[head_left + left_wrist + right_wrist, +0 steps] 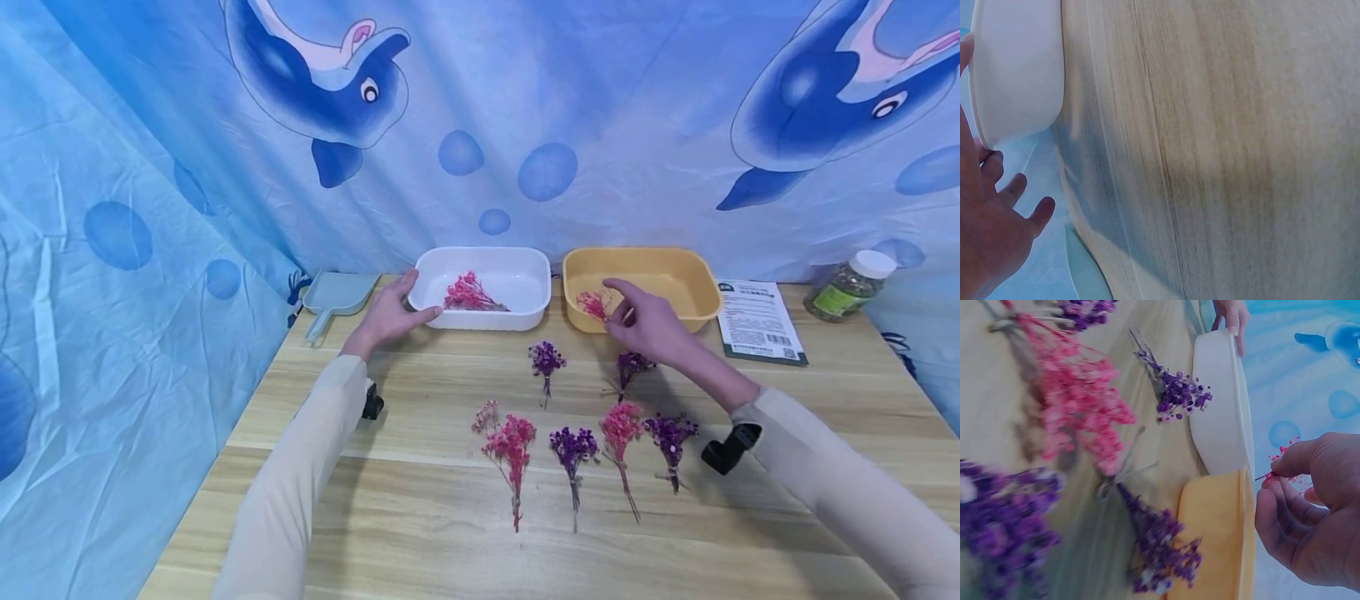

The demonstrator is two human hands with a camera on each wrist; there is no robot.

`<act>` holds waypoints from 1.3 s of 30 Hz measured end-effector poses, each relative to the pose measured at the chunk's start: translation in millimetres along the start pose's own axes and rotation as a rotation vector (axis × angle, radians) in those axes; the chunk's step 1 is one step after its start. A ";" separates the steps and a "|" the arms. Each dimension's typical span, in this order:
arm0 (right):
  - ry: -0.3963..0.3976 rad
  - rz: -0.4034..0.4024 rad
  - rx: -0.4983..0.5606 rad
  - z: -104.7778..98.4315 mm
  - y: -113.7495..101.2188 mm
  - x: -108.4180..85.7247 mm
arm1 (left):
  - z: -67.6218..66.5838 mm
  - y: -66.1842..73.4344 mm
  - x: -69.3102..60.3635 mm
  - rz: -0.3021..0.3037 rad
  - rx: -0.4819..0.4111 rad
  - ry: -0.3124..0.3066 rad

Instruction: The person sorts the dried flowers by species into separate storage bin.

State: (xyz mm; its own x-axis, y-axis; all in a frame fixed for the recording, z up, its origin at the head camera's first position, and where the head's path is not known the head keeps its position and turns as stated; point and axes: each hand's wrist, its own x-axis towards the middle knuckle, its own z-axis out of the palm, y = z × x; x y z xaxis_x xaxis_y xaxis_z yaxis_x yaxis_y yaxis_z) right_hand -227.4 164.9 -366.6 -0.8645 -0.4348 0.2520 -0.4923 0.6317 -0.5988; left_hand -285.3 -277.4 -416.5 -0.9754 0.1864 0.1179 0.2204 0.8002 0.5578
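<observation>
The left hand [384, 317] spreads its thumb and fingers against a white tub [495, 321]; a pink bunch [468, 292] lies inside, just right of that hand. The right hand [651, 323], thumb and fingertips closed together, pinches a small pink sprig [591, 305] above the yellow tub [660, 262]. Purple flowers [632, 367] lie on the desk [420, 517] just this side of the right hand.
</observation>
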 end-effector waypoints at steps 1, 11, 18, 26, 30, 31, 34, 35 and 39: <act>-0.008 0.004 0.001 1.8 -1.7 5.1 | 0.0 0.1 -0.4 -0.003 0.001 0.000; -0.076 -0.051 0.020 20.1 -21.2 58.4 | -0.1 2.2 -0.6 -0.015 0.003 0.001; -0.135 -0.056 -0.038 37.9 -30.1 94.2 | 2.0 1.1 -0.9 -0.027 -0.007 -0.009; -0.200 -0.031 -0.129 55.2 -42.5 123.9 | 0.7 1.6 -0.4 -0.029 -0.012 0.003; -0.229 -0.055 -0.163 62.6 -47.1 135.0 | 1.0 1.4 0.2 -0.024 -0.004 0.005; -0.236 -0.059 -0.168 64.5 -48.0 137.5 | 1.1 1.2 0.4 -0.023 -0.003 0.006; -0.253 -0.066 -0.201 69.8 -49.5 144.5 | 0.8 1.6 0.2 -0.021 -0.004 0.011; -0.258 -0.063 -0.217 71.6 -49.3 146.8 | 0.9 2.1 -0.1 -0.021 -0.005 0.012; -0.268 -0.052 -0.279 78.0 -48.3 154.8 | 0.4 3.9 -1.0 -0.022 0.000 0.012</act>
State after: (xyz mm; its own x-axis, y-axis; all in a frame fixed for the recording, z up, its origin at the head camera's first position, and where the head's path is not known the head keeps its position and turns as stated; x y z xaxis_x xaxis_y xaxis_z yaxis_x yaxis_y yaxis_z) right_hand -329.5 17.0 -358.0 -0.7988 -0.5997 0.0466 -0.5751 0.7387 -0.3514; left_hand -283.4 -274.3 -414.7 -0.9800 0.1618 0.1157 0.1989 0.8042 0.5601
